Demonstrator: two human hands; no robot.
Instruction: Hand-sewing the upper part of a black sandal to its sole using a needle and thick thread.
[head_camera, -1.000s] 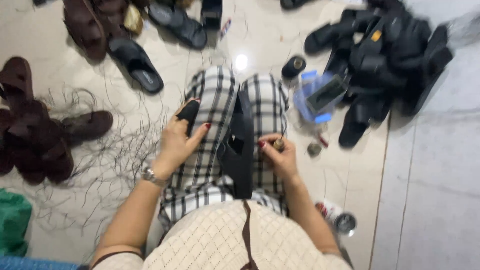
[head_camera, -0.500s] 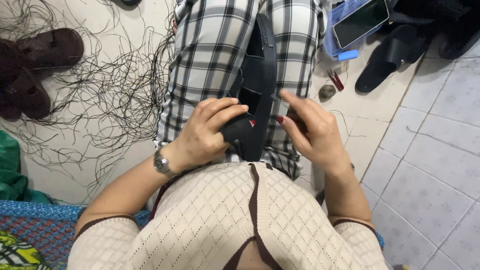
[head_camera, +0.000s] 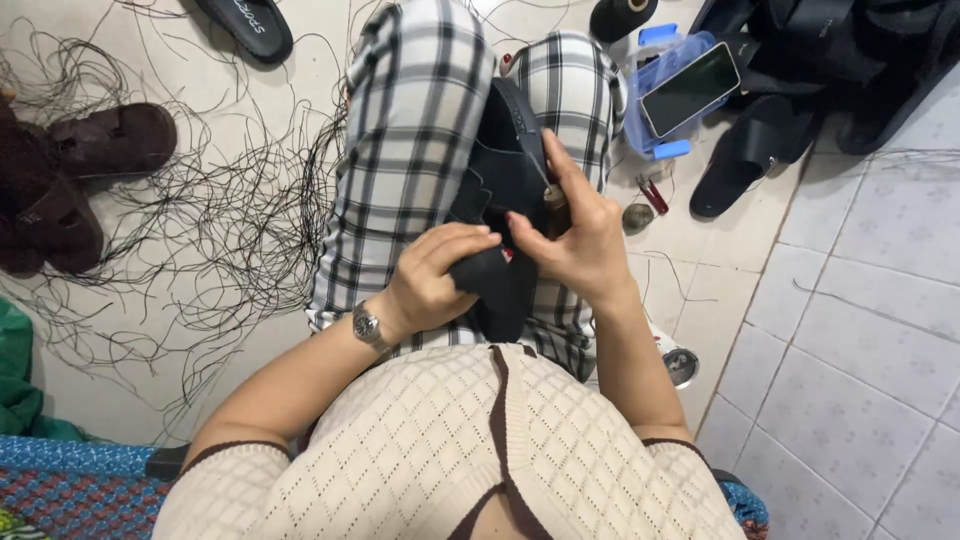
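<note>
The sandal (head_camera: 500, 190) on the lap is showing up black. The trousers (head_camera: 420, 130) are showing black and white checks. The sweater (head_camera: 440, 450) is looking cream with a little diamond pattern and dark brown edges. The wristwatch (head_camera: 367, 325) is shining silver. Black threads (head_camera: 200, 230) are lying on the pale cream floor (head_camera: 850, 350). The sandals (head_camera: 70, 190) on the left are looking dark brown. The box (head_camera: 660, 100) is showing blue.

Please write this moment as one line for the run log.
left hand: grip on black sandal | right hand: pinching its strap | sandal on lap | loose threads on floor
</note>
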